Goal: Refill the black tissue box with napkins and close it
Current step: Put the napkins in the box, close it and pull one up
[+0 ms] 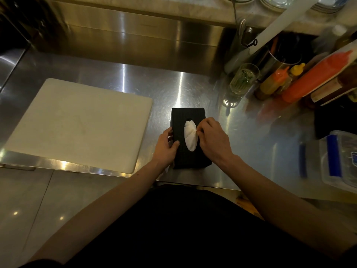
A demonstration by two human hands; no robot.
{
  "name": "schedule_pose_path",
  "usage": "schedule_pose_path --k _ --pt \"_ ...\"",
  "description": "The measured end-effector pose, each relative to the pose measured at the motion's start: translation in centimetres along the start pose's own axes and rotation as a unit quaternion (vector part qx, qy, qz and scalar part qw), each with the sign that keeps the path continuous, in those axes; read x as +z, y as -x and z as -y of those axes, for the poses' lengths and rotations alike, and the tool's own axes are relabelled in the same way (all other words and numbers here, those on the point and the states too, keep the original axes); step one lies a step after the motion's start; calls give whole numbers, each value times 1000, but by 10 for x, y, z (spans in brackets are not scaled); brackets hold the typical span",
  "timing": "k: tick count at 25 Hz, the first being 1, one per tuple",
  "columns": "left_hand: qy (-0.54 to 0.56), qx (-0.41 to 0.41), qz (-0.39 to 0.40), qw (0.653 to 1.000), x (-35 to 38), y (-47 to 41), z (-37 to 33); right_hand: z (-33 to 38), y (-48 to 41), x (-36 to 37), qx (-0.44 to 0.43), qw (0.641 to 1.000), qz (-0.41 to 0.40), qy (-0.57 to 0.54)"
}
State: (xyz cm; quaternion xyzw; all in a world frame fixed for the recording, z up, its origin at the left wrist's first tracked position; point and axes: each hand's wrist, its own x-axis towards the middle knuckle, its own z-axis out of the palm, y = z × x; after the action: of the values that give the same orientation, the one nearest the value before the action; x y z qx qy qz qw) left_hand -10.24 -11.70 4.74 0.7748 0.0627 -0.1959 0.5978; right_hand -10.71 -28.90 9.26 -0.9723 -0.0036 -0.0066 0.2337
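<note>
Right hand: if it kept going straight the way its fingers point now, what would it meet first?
The right hand points leftward across the black tissue box, pinching the white napkin at the slot. Straight on, it would likely meet the left hand's thumb on the box's left edge, though depth is uncertain.

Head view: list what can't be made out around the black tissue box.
- How full the black tissue box is: its lid hides all but the white napkin in the slot.
- Its left side and whether it is shut there: covered by the left hand.
- The right hand fingertips' grip: hidden behind its knuckles.
- The clear container: blurred, cut off by the right edge.
</note>
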Motion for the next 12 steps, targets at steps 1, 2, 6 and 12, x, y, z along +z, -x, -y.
schedule_pose_path --k 1,2,6,12 --pt "0 0 1 1000 0 0 0 2 -1 0 -9 1000 -2 6" --pt "1 0 2 1000 0 0 -1 5 -2 0 -19 1000 -1 14" --pt "0 2 2 1000 0 0 0 7 -3 0 -10 1000 2 10" --pt "-5 4 4 1000 -1 -1 2 5 -4 -2 21 1000 -8 -4"
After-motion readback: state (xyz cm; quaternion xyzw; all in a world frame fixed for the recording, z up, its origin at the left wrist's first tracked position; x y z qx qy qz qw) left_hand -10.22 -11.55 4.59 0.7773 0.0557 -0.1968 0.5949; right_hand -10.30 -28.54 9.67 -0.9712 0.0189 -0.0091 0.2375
